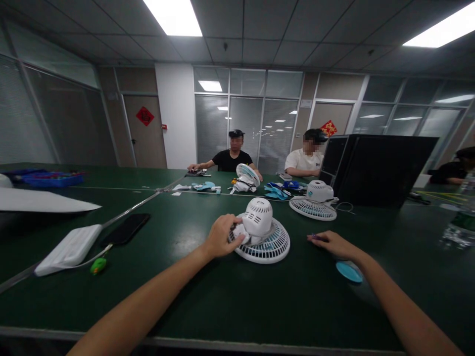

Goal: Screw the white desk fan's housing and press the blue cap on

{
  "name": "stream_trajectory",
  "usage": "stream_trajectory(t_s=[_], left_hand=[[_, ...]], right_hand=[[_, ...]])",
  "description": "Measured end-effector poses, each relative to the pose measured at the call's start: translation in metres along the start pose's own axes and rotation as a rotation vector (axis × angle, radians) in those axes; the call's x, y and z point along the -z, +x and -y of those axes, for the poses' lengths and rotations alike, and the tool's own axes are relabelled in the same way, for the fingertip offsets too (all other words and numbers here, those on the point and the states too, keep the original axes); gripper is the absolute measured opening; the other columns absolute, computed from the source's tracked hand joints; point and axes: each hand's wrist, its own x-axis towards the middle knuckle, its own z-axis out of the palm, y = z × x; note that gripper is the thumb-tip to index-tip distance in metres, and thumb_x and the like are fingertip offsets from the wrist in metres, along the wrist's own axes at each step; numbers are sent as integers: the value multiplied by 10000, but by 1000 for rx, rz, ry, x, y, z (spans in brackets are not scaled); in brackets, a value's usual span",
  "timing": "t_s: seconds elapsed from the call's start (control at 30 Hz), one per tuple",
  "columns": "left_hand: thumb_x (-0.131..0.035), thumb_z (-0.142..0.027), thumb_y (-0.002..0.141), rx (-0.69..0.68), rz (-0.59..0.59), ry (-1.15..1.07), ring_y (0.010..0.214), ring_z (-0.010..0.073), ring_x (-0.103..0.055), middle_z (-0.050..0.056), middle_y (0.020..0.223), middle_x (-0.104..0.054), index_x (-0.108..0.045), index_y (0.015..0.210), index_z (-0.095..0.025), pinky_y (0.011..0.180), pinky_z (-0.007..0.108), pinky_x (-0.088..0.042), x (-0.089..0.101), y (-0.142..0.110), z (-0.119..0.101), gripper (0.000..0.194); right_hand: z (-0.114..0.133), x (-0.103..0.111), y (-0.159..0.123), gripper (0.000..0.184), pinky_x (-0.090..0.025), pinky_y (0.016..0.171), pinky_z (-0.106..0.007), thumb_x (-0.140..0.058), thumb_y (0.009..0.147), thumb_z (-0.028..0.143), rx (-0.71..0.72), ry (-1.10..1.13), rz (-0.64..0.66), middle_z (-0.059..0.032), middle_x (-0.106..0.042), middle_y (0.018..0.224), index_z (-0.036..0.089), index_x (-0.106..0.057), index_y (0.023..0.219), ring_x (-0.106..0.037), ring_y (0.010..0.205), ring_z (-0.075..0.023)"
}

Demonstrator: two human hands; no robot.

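Office, ceiling light [174, 17] lit; green table [230, 306] below. Step in hand, as judged: steadying the fan [261, 230]. It lies grille [280, 244] down, housing [260, 212] up, mid-table in front of the wearer. Best practice, probably: grip low on the solid side part, press lightly downward so the round grille does not rock, and spare its thin ribs any load.

Left hand [221, 235]: half curled, thumb and fingers closed around the fan's left side part; far fingertips partly hidden. Right hand [336, 244]: low over the table, apart from the fan, thumb and forefinger pinched on a small purple piece [313, 237], too small to identify.

Outward: blue disc [349, 272] just beside the right wrist; second fan [313, 205] beyond, also grille down, near a black box [374, 170]. Far left, phone [126, 231] and white block [70, 249]. Across the table, two people seated, third fan [248, 177] before the one in black [233, 160]
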Motion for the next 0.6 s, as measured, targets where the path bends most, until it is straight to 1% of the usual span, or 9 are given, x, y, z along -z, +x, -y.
stream_trajectory(t_s=[0.07, 0.17, 0.23, 0.3, 0.4, 0.47, 0.53, 0.6], left_hand=[[-531, -439, 817, -97, 38, -1, 823, 244, -591, 88, 892, -629, -567, 1087, -165, 782, 388, -452, 1, 0, -7, 387], [-544, -441, 814, -214, 108, 0, 849, 248, -609, 90, 908, -650, -560, 1142, -161, 821, 394, -431, -1, 2, -19, 431], [-545, -434, 822, -264, 140, 1, 881, 256, -619, 104, 957, -665, -556, 1172, -152, 852, 405, -424, -3, 2, -26, 450], [-539, -426, 831, -286, 165, 0, 901, 260, -623, 113, 992, -672, -554, 1188, -145, 866, 409, -422, -5, 3, -31, 456], [-529, -421, 836, -270, 194, 2, 895, 258, -621, 111, 979, -677, -560, 1177, -142, 862, 407, -423, -7, 3, -35, 442], [-531, -414, 833, -249, 207, 2, 885, 256, -619, 106, 956, -676, -563, 1166, -145, 858, 402, -425, -7, 3, -35, 430], [-536, -406, 830, -237, 210, 0, 877, 253, -617, 101, 941, -673, -565, 1156, -147, 855, 398, -424, -6, 3, -35, 417], [-538, -398, 830, -233, 205, -5, 870, 251, -615, 98, 935, -671, -566, 1147, -147, 849, 395, -424, -6, 4, -35, 405]], right_hand=[[0, 0, 0, 470, -455, 986, -339, -459, 907, 395, 14, 0, -37, -90, -639, 1292, 147, -642, 1261, -571, 1175, -263], [-2, 1, 2, 458, -472, 949, -320, -398, 931, 399, -2, -89, -158, -94, -660, 1243, 159, -654, 1224, -596, 1132, -242], [-6, 3, 4, 442, -469, 945, -327, -370, 938, 375, -47, -166, -222, -114, -662, 1223, 154, -662, 1185, -603, 1124, -247], [-12, 6, 6, 439, -469, 941, -364, -379, 928, 382, -100, -206, -252, -144, -655, 1218, 144, -659, 1168, -600, 1131, -278], [-23, 6, 9, 524, -495, 896, -397, -436, 889, 514, -157, -204, -232, -172, -633, 1242, 140, -634, 1198, -604, 1124, -313], [-30, 3, 12, 570, -505, 879, -385, -479, 846, 589, -143, -183, -183, -152, -635, 1240, 164, -624, 1197, -611, 1107, -301], [-33, 0, 15, 528, -505, 873, -366, -515, 825, 576, -92, -166, -155, -123, -648, 1212, 190, -625, 1168, -614, 1088, -280], [-34, -3, 17, 430, -503, 862, -346, -528, 826, 511, -42, -161, -157, -105, -664, 1165, 202, -640, 1103, -621, 1056, -260]])
